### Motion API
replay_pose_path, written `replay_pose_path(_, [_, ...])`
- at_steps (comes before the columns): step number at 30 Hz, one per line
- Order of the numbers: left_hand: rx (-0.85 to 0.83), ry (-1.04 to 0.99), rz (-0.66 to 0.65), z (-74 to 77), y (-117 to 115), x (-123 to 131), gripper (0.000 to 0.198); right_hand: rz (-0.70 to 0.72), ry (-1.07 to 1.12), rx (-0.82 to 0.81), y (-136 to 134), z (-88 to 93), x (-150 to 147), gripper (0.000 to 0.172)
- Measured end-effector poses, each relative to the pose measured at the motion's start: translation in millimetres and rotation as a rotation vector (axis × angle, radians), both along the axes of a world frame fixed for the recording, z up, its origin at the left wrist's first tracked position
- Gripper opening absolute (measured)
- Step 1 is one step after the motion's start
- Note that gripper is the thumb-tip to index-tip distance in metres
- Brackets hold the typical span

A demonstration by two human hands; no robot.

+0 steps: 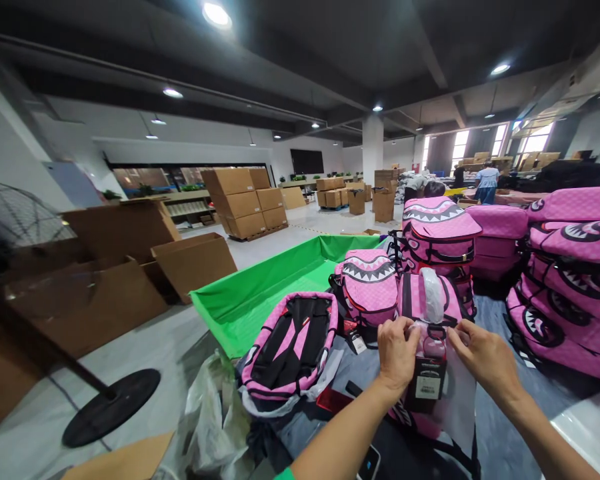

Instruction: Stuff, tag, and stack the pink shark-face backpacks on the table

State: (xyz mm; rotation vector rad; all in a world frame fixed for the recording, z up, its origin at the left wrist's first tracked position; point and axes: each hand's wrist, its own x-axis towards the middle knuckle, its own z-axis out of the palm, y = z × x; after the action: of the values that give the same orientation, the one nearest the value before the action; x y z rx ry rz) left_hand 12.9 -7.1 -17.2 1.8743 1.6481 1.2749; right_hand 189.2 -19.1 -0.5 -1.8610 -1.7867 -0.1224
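A pink backpack (pixel 427 297) with black trim lies in front of me, its top handle wrapped in white film. A translucent plastic sheet (pixel 461 393) hangs over its near part, beside a black hang tag (pixel 428 380) with a white barcode label. My left hand (pixel 397 353) is closed in a pinch at the sheet's edge, left of the tag. On the other side my right hand (pixel 487 360) pinches the sheet too, thumb and finger together. Left of my left hand lies another backpack (pixel 293 347), straps up, on plastic film.
Pink shark-mouth backpacks (pixel 570 287) are stacked on the right, others (pixel 370 283) ahead. A green-lined bin (pixel 260 313) stands beyond the table's left side. A black fan (pixel 111 407) and open cartons (pixel 195 263) are on the left. A person (pixel 487 181) stands far back.
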Motion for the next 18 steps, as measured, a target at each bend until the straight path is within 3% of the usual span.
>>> replay_pose_path(5, [0.022, 0.276, -0.027, 19.1, 12, 12, 0.009, 0.032, 0.019, 0.012, 6, 4.9, 11, 0.035])
replay_pose_path(9, [-0.021, 0.397, -0.120, 40.8, 18, 21, 0.017, 0.120, 0.100, -0.057, 19, 21.3, 26, 0.031])
replay_pose_path(14, [-0.054, 0.374, -0.159, 55.1, 15, 23, 0.023, 0.302, 0.464, -0.286, 30, 38.1, 29, 0.040])
replay_pose_path(18, [-0.085, 0.290, -0.162, 56.4, 16, 15, 0.024, 0.318, 0.793, -0.412, 31, 40.1, 14, 0.054])
